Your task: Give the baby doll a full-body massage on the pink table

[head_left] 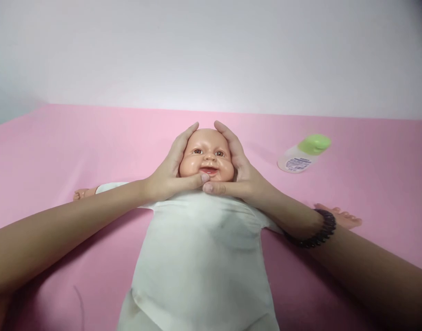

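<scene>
A baby doll (pixel 207 257) with a white cloth body lies on its back, its plastic head upward in the middle of the view. My left hand (pixel 171 172) cups one side of the head, fingers along the cheek and temple, thumb across the chin. On the other side my right hand (pixel 243 172) holds the head the same way, its thumb just under the chin. The two thumb tips meet or nearly meet below the doll's mouth. Both of the doll's arms stretch outward, partly hidden beneath my forearms.
A pink sheet (pixel 104 138) covers the surface under the doll. To the right of the head stands a tilted white bottle (pixel 295 161) with a green cap and a printed label. A pale wall (pixel 211 55) rises behind. A dark beaded bracelet (pixel 321 230) circles my right wrist.
</scene>
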`<state>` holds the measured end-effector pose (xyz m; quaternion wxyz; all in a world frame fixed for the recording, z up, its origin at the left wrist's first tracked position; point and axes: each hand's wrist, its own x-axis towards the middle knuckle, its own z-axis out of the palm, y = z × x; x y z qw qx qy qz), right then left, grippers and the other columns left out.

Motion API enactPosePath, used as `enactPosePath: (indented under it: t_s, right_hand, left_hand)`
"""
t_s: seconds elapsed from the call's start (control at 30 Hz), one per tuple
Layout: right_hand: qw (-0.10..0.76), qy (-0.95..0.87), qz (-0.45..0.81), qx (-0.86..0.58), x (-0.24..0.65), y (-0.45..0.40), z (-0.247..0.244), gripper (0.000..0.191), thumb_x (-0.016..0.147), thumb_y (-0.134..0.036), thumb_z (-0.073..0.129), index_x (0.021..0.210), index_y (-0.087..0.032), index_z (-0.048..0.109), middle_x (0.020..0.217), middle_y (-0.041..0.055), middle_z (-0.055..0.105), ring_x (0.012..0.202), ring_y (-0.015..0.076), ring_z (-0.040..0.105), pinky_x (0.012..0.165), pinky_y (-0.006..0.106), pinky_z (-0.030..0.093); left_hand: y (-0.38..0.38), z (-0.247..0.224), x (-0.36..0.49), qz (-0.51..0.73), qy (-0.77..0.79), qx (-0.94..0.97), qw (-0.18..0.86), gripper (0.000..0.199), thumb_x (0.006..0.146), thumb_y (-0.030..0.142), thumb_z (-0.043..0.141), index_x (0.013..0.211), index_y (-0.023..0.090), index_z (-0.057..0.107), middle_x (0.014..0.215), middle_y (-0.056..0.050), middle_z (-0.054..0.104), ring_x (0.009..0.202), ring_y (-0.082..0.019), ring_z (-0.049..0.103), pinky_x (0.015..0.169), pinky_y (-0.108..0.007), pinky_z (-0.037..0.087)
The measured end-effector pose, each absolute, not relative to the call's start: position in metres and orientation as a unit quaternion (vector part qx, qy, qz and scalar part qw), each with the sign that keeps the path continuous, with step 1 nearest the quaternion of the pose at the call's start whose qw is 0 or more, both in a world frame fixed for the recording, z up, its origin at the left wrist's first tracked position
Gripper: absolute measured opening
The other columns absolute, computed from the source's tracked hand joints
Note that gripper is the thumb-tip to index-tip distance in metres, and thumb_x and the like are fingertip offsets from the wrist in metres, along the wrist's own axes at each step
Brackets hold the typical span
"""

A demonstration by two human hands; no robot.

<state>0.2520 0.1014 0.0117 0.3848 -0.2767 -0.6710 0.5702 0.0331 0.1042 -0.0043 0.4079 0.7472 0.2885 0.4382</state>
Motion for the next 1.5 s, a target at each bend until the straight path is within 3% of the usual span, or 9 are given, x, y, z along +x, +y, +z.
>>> enactPosePath:
  t_s: [0.13, 0.3, 0.53, 0.7, 0.93, 1.5]
  right_hand:
    - [0.376, -0.652, 0.6, -0.27, 0.255, 0.1, 0.01, 0.127, 0.07, -0.04, 0.097, 0.164, -0.054, 0.012, 0.174, -0.0024, 0.025, 0.154, 0.0353, 0.041, 0.118, 0.056, 0.051]
    - [0.395, -0.616, 0.631, -0.258, 0.257, 0.1, 0.009, 0.119, 0.069, -0.032, 0.097, 0.161, -0.055, 0.025, 0.169, -0.0035, 0.036, 0.151, 0.0333, 0.047, 0.116, 0.058, 0.053]
    - [0.414, -0.592, 0.646, -0.247, 0.257, 0.098, 0.013, 0.101, 0.071, -0.032, 0.094, 0.155, -0.051, 0.04, 0.164, -0.0034, 0.045, 0.147, 0.0326, 0.052, 0.116, 0.059, 0.052]
    - [0.427, -0.592, 0.629, -0.266, 0.255, 0.093, 0.014, 0.099, 0.073, -0.037, 0.091, 0.156, -0.05, 0.039, 0.164, -0.0017, 0.046, 0.147, 0.0338, 0.052, 0.116, 0.06, 0.052]
    - [0.425, -0.596, 0.626, -0.271, 0.253, 0.095, 0.013, 0.108, 0.066, -0.033, 0.097, 0.156, -0.049, 0.039, 0.162, -0.0016, 0.046, 0.147, 0.0341, 0.051, 0.113, 0.056, 0.054]
    - [0.426, -0.592, 0.624, -0.281, 0.253, 0.092, 0.014, 0.1, 0.073, -0.038, 0.091, 0.156, -0.05, 0.037, 0.163, -0.0024, 0.046, 0.146, 0.0326, 0.053, 0.114, 0.057, 0.054]
  left_hand:
    - [0.102, -0.004, 0.03, 0.415, 0.264, 0.764, 0.418, 0.101, 0.084, 0.052, 0.083, 0.165, 0.044, 0.022, 0.176, -0.004, 0.017, 0.161, -0.041, 0.021, 0.128, -0.064, 0.033]
    - [0.101, -0.004, 0.03, 0.423, 0.283, 0.763, 0.398, 0.105, 0.079, 0.053, 0.087, 0.165, 0.04, 0.027, 0.175, -0.007, 0.018, 0.163, -0.043, 0.012, 0.131, -0.066, 0.022]
    - [0.098, -0.002, 0.031, 0.432, 0.282, 0.736, 0.438, 0.093, 0.086, 0.056, 0.08, 0.163, 0.041, 0.031, 0.176, -0.004, 0.02, 0.163, -0.04, 0.017, 0.13, -0.061, 0.03]
    - [0.095, 0.0, 0.032, 0.422, 0.284, 0.727, 0.461, 0.09, 0.088, 0.058, 0.076, 0.163, 0.044, 0.029, 0.175, -0.002, 0.021, 0.161, -0.04, 0.024, 0.126, -0.061, 0.038]
    - [0.099, -0.001, 0.031, 0.435, 0.298, 0.757, 0.386, 0.098, 0.08, 0.061, 0.083, 0.162, 0.04, 0.033, 0.175, -0.005, 0.021, 0.163, -0.042, 0.015, 0.13, -0.062, 0.028]
    - [0.096, 0.001, 0.033, 0.441, 0.298, 0.731, 0.427, 0.089, 0.084, 0.058, 0.08, 0.16, 0.04, 0.037, 0.175, -0.003, 0.023, 0.162, -0.042, 0.018, 0.13, -0.062, 0.03]
